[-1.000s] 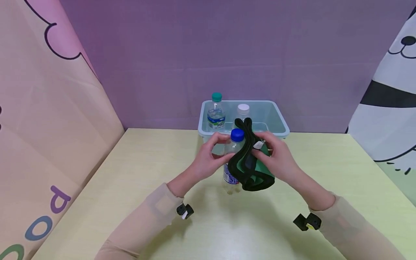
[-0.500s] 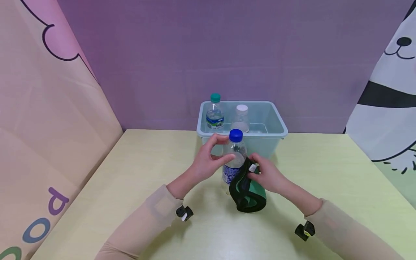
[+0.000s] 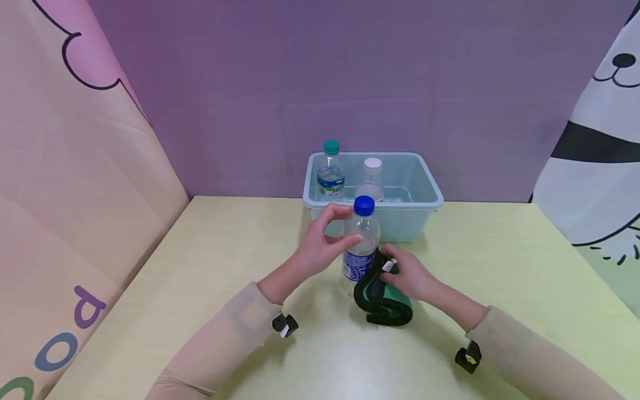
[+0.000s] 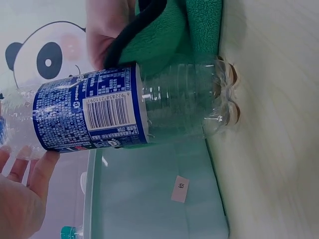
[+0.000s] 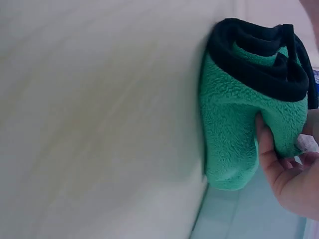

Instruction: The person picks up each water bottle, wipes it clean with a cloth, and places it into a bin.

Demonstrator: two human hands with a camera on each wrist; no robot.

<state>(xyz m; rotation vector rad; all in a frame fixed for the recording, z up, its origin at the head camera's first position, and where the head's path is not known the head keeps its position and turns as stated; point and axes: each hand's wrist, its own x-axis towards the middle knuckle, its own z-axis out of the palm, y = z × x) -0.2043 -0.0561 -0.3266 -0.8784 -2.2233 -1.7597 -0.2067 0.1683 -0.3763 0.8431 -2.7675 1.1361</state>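
A clear plastic bottle with a blue cap and blue label stands upright on the table. My left hand grips its upper part between thumb and fingers; in the left wrist view, the bottle's barcode faces the camera. My right hand pinches a green towel with black edging, folded in several layers, by its top near a white tag. This towel reaches down to the tabletop, at the bottle's lower right. Whether the towel touches the bottle cannot be told.
Behind the bottle is a light blue plastic bin. Inside it stand a green-capped bottle and a white-capped bottle. A purple backdrop rises behind the table.
My right hand has lowered the towel from beside the bottle's cap to the table, toward me. The towel has settled into a flatter fold. My left hand keeps its grip on the bottle.
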